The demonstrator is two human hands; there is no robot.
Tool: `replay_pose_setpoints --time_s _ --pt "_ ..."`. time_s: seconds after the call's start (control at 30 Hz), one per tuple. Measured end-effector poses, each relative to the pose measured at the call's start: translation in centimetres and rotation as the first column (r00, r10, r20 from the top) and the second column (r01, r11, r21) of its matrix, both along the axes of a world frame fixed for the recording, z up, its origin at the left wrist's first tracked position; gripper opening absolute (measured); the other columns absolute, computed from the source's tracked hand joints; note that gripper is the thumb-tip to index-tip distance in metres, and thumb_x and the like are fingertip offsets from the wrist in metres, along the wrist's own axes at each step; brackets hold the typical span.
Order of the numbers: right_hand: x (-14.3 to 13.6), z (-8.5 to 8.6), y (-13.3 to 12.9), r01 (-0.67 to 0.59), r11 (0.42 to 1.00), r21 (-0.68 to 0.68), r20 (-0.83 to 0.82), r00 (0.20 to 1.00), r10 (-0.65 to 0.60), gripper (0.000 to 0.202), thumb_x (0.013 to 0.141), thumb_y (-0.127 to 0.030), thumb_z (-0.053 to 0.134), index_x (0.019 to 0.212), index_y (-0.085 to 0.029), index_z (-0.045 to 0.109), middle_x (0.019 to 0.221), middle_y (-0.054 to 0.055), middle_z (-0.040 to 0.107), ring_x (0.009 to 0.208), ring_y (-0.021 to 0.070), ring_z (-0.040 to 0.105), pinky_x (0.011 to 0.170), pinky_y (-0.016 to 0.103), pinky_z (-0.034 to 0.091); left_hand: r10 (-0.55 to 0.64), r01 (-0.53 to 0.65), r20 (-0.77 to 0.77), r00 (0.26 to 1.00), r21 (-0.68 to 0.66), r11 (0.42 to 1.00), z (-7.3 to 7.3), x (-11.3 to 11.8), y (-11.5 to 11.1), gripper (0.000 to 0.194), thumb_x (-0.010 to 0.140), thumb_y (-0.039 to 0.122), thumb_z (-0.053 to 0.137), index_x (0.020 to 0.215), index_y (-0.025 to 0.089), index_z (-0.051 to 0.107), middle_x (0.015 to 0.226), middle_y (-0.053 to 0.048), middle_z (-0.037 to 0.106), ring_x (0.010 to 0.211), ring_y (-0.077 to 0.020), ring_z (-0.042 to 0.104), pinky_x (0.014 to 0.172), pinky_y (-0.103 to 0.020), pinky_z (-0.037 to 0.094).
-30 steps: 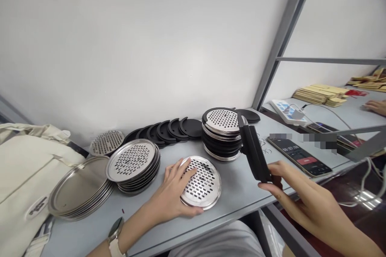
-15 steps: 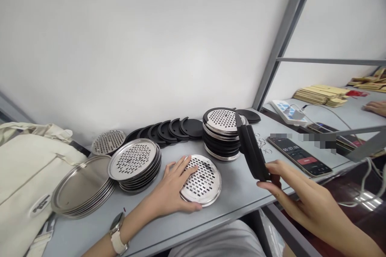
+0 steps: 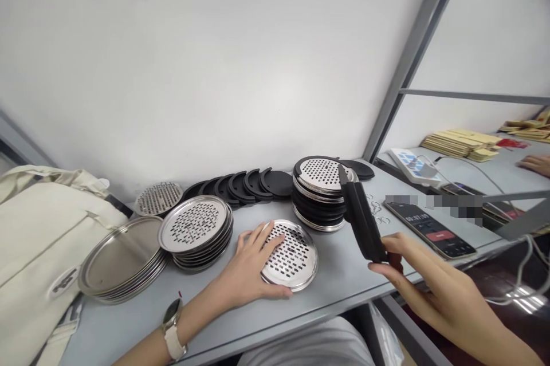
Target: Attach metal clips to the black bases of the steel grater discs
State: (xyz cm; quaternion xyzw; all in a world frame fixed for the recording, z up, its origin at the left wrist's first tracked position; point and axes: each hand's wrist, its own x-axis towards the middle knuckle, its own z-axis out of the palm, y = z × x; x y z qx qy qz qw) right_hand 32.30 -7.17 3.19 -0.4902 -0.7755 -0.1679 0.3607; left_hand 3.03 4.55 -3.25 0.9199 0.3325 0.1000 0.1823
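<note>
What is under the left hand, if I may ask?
The left hand rests on the left part of a perforated metal disc, whose holes show beside it. The disc's covered part, and anything beneath the disc, cannot be seen.

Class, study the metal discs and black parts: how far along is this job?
Partway, it seems. The tall stack of black-and-silver pieces looks done. In hand: the left hand steadies a perforated disc; the right hand holds a black piece. Probably left: the perforated stack, plain discs and overlapping black parts.
</note>
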Motion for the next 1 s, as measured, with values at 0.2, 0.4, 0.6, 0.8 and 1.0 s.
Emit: replay_pose_setpoints --time_s 0.2,0.4,0.6,0.8,1.0 --pt "0.2 0.1 0.0 0.032 0.999 0.033 0.013 0.999 -0.033 0.022 0.099 -0.040 0.043 0.108 -0.021 0.051 0.074 0.004 0.065 0.059 0.0174 0.067 0.055 0.022 0.054 0.011 -0.011 0.027 1.000 -0.018 1.000 0.1 -0.3 -0.2 0.104 0.072 0.080 0.057 0.152 0.023 0.024 0.160 -0.017 0.012 0.145 -0.0407 0.013 0.113 -0.061 0.013" --pt "0.0 0.4 -0.1 0.043 0.999 -0.016 -0.056 0.997 -0.044 0.023 0.097 -0.043 0.046 0.104 -0.021 0.054 0.073 0.002 0.064 0.048 0.0117 0.062 0.037 0.013 0.047 0.004 -0.004 0.030 1.000 -0.020 1.000 -0.2 -0.8 0.1 0.115 0.065 0.079 0.065 0.153 0.023 0.018 0.160 -0.017 0.010 0.144 -0.0406 0.012 0.113 -0.062 0.010" --pt "0.4 0.2 -0.4 0.056 0.998 -0.031 -0.036 0.998 -0.057 0.023 0.097 -0.043 0.047 0.104 -0.022 0.055 0.075 0.003 0.065 0.056 0.0144 0.066 0.040 0.014 0.051 0.012 -0.008 0.068 0.998 -0.054 0.999 -0.2 -1.1 0.3 0.123 0.059 0.076 0.072 0.153 0.022 0.015 0.159 -0.018 0.012 0.144 -0.0419 0.010 0.114 -0.061 0.008" --pt "0.4 0.4 -0.2 0.040 0.999 0.015 -0.018 0.999 -0.039 0.024 0.098 -0.043 0.045 0.103 -0.021 0.053 0.074 0.004 0.064 0.053 0.0135 0.065 0.038 0.013 0.048 0.248 -0.182 0.284 0.926 -0.238 0.954 0.0 -1.0 0.2 0.060 0.090 0.052 0.056 0.139 0.023 0.037 0.140 -0.014 0.044 0.132 -0.0311 0.037 0.110 -0.050 0.027" --pt "0.7 -0.1 -0.3 0.047 0.998 -0.028 -0.021 0.999 -0.048 0.023 0.098 -0.040 0.046 0.107 -0.020 0.052 0.074 0.002 0.062 0.051 0.0123 0.063 0.043 0.014 0.049 0.415 -0.255 0.433 0.800 -0.381 0.889 -0.8 -0.7 1.4 0.039 0.085 0.038 0.065 0.115 0.021 0.046 0.113 -0.009 0.060 0.101 -0.0234 0.058 0.089 -0.039 0.045"
